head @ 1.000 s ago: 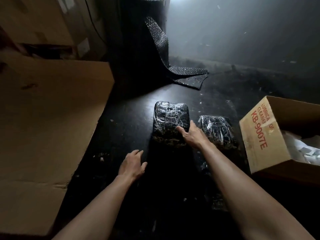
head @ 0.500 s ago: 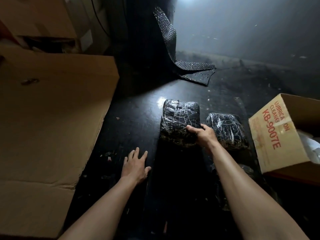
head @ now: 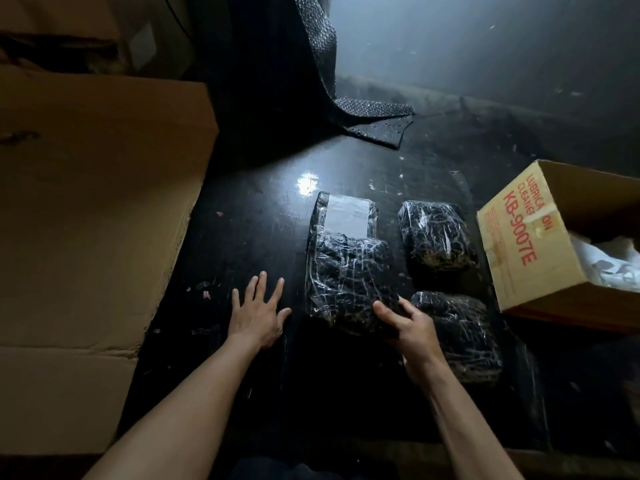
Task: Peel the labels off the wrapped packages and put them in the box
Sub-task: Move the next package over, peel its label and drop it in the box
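Note:
A black package in clear wrap [head: 349, 282] lies in the middle of the dark table, and my right hand [head: 410, 327] grips its near right corner. Behind it lies a flat wrapped package bearing a white label [head: 346, 216]. Two more wrapped packages sit to the right, one far [head: 436, 235] and one near [head: 464, 337]. My left hand [head: 258, 313] rests flat on the table, fingers spread, left of the gripped package. An open cardboard box [head: 519, 244] printed "KB-9007E" stands at the right with white scraps inside.
A large flattened cardboard sheet [head: 86, 220] covers the left side. A strip of black bubble wrap [head: 374, 116] hangs down onto the table at the back. A dark wall [head: 485, 46] closes the far side. Small scraps litter the tabletop.
My right hand has pulled the middle package toward me, uncovering the labelled package behind it. A third package has come into view near my right forearm. The left hand stayed flat.

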